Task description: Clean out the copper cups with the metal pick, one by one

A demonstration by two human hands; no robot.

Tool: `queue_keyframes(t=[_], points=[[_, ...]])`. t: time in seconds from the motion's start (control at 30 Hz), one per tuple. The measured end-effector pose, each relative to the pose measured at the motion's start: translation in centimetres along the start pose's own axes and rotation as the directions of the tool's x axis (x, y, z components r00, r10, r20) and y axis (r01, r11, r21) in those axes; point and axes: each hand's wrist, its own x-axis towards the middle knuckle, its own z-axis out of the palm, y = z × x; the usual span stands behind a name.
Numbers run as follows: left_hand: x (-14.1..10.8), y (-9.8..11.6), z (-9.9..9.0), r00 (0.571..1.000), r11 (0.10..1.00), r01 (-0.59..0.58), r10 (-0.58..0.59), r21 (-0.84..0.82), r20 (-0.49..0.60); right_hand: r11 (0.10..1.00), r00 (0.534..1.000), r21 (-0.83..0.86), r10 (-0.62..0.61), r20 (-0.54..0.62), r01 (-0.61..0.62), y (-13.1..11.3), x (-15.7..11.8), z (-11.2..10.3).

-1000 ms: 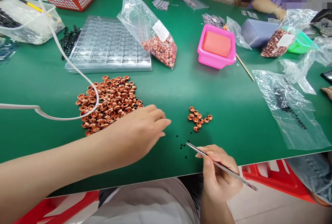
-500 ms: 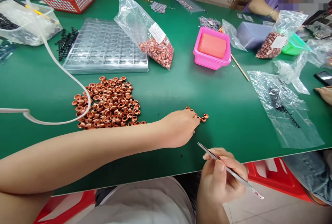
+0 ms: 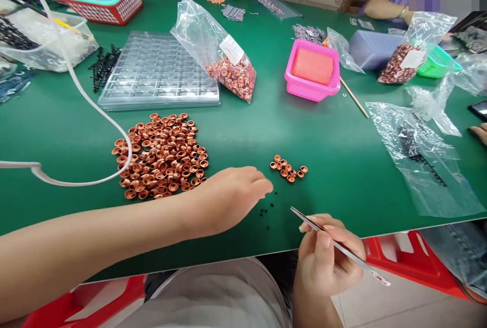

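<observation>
My right hand (image 3: 331, 257) is closed around metal tweezers (image 3: 342, 249), their tip pointing up and left above the green table. My left hand (image 3: 232, 198) reaches across from the left with its fingers curled downward; its fingertips are mostly hidden, and what they hold, if anything, cannot be made out. Just beyond those fingers lies a small cluster of copper-coloured cup-shaped pieces (image 3: 284, 167). Several tiny black bits (image 3: 265, 212) are scattered between my hands. A large pile of the same copper pieces (image 3: 163, 153) sits left of my left hand, above the forearm.
Behind the pile are a clear compartment tray (image 3: 160, 72) and a bag of copper pieces (image 3: 234, 72). A pink basket (image 3: 312, 87) stands centre back, a plastic bag (image 3: 426, 166) at right. A white cable (image 3: 83, 89) hangs at left. Other people sit at the table.
My left hand has drawn back leftward from the small copper cluster, which now shows fully. More tiny black bits are visible on the table. My right hand keeps hold of the tweezers, nearly still.
</observation>
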Motion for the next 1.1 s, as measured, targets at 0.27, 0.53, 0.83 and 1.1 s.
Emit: queue_keyframes(t=[0.27,0.53,0.83,1.1], points=[[-4.1,-1.4,1.4,0.973,0.977,-0.207,0.211,0.051,-0.095,0.949,0.913,-0.217,0.286,0.291,-0.227,-1.3,1.1,-0.8],[-4.1,-1.5,1.7,0.983,0.986,-0.146,0.136,-0.076,-0.123,0.897,0.852,-0.390,0.360,0.379,-0.205,-1.2,1.0,-0.5],[-4.2,-1.7,2.0,0.989,0.978,-0.045,0.015,-0.204,-0.146,0.925,0.814,-0.341,0.322,0.483,-0.164,-1.1,1.4,-0.2],[-4.4,-1.7,1.3,0.992,0.962,0.109,-0.122,-0.249,-0.040,0.932,0.802,-0.348,0.280,0.527,-0.097,-1.0,1.3,-0.4]])
